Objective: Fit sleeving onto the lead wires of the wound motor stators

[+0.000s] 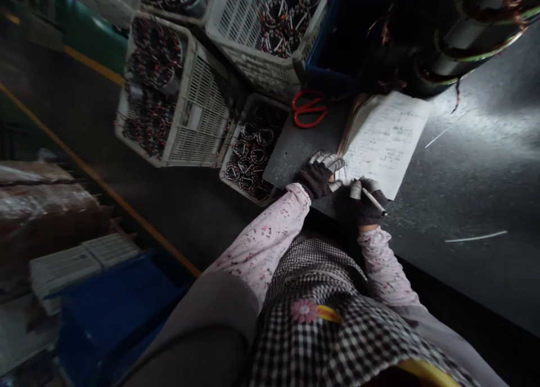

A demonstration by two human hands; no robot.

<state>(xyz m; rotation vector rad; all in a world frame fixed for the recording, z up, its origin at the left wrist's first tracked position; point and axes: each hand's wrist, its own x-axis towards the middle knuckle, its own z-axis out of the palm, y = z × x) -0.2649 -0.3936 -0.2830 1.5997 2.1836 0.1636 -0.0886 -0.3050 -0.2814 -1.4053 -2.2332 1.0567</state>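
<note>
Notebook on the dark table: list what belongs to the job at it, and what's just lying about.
In use:
- open notebook
- white pen, in the right hand
- left hand, at the notebook's edge

Apparently just lying about:
- red-handled scissors
- thin white strips
- blue bin
- crates of wound parts

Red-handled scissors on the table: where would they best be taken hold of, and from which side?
Probably by the handle loops of the scissors, coming from the near side with the left hand, the closer one. The loops face the table's left edge in plain view, giving fingers a clear grip; the other end runs into the dark beside the blue bin, its blades hard to make out.
</note>
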